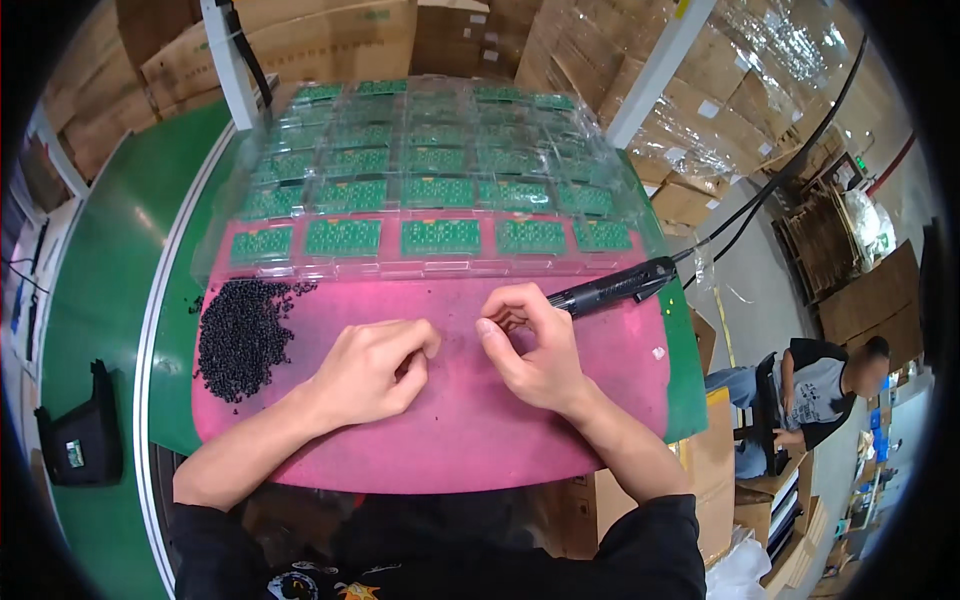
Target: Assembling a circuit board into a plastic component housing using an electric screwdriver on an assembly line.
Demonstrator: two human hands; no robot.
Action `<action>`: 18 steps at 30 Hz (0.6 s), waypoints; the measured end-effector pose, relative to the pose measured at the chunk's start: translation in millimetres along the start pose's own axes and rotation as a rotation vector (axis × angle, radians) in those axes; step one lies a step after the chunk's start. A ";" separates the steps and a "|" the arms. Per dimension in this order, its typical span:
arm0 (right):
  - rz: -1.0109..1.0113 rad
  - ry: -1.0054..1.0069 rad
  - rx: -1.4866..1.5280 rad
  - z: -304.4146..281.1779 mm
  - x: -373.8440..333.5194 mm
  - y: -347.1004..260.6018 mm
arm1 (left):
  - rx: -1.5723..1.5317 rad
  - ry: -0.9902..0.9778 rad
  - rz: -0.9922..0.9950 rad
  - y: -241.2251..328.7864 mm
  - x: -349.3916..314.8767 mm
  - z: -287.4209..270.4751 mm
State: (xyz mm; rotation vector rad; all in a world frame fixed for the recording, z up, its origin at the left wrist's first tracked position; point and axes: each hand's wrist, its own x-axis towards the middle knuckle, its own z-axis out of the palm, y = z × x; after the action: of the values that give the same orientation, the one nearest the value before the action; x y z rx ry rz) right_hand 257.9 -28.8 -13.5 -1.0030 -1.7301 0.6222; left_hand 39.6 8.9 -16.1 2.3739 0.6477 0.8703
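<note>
My left hand [375, 370] rests low over the pink mat [480, 450], its fingers curled inward. Whatever those fingers may hold is hidden. Facing it from the right, my right hand [535, 350] has thumb and index fingertip brought together in a ring; anything between them is too small to make out. Just behind the right hand lies a black electric screwdriver [620, 287], its front end partly covered by the fingers. To the left of my left hand spreads a heap of small black parts [245, 335]. Beyond both hands, green circuit boards [440, 237] sit in rows in clear plastic trays [445, 268].
The mat lies on a green bench [685, 370]. White posts [660, 75] rise behind it. A cable [760, 195] runs from the screwdriver to the upper right. Stacked cartons [300, 45] stand behind. A black plastic case [82, 430] lies far left. Another person [815, 390] sits at right.
</note>
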 end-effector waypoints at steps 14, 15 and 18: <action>0.001 0.052 0.078 -3.9 -6.3 2.8 | -0.012 -0.010 -0.154 -7.0 -0.3 -1.4; -0.005 0.036 0.056 -5.4 -5.7 1.1 | -0.002 -0.025 -0.160 -6.7 -0.7 -1.8; -0.020 0.045 0.041 -5.5 -4.5 3.0 | 0.007 -0.027 -0.158 -4.3 -0.2 -3.4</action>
State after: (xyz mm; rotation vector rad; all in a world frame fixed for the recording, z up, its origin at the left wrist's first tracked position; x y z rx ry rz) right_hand 264.7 -31.3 -16.1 -0.9628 -1.6798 0.6157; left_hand 36.1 13.0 -16.6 2.3008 0.8157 0.7674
